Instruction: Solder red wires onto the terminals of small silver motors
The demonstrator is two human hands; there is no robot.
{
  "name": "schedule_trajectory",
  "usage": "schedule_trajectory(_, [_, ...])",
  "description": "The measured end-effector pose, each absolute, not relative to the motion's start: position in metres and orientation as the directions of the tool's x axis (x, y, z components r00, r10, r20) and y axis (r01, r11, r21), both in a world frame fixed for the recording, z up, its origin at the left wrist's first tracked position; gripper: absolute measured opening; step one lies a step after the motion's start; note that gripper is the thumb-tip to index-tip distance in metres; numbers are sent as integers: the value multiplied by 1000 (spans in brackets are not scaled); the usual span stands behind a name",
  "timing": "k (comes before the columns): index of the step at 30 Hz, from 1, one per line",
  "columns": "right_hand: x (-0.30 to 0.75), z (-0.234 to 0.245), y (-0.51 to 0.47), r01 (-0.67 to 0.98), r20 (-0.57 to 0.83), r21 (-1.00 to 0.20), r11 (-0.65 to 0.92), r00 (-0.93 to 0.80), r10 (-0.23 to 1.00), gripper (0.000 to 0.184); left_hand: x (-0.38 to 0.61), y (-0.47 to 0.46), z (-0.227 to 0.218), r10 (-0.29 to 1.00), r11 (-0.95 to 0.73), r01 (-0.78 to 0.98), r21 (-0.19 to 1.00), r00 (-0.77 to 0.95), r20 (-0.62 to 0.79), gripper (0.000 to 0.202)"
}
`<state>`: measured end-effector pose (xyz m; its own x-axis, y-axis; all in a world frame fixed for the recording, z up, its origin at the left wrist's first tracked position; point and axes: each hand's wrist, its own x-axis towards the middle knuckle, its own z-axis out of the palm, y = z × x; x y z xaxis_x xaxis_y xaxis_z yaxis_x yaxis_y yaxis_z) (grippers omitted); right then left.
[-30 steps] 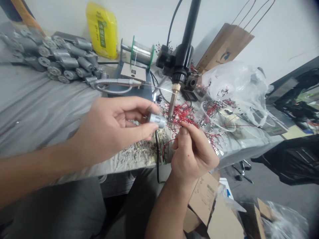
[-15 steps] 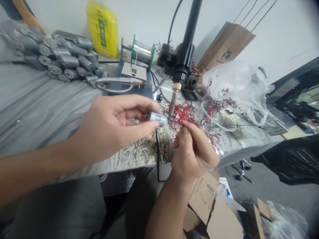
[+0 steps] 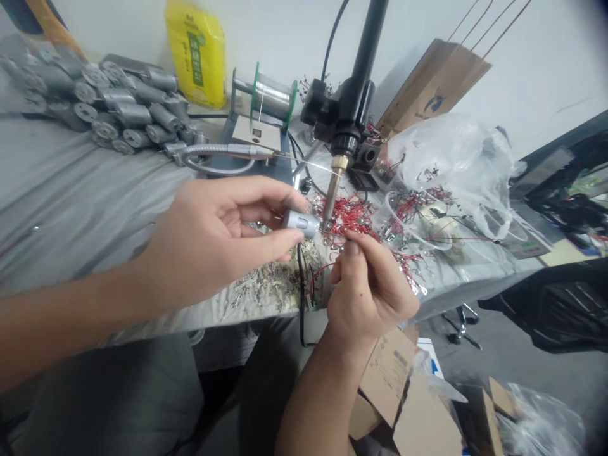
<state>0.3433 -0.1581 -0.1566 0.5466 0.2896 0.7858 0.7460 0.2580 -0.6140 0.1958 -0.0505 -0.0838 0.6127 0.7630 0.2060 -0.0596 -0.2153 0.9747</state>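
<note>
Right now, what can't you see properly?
In the head view:
- Back end of the small DC motor: hidden by the fingers of the left hand.
- What the right hand pinches: hidden by its fingers.
- Soldering iron tip: lost against the red wires.
- Yellow bag writing: too small and blurred.

You're in a small electronics workshop, sitting at a soldering bench. Just past the silver motor (image 3: 300, 223) in your left hand (image 3: 213, 244), a soldering iron (image 3: 330, 196) hangs from a black post (image 3: 363, 57). Beyond your grip, a solder spool (image 3: 272, 96) sits on a stand, and a heap of small DC motors (image 3: 111, 104) lies on the grey cloth (image 3: 80, 202) covering the bench. Red-wired terminals (image 3: 344, 215) are piled just ahead of your right hand (image 3: 368, 285), and flattened cardboard (image 3: 387, 380) lies on the floor below your grip.
</note>
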Motion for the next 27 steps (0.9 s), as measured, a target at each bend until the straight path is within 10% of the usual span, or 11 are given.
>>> schedule_trajectory(27, [341, -159, -152, 714, 775, -631, 303, 596, 208, 12, 187, -49, -98, 735, -274, -181, 944, 594, 327, 19])
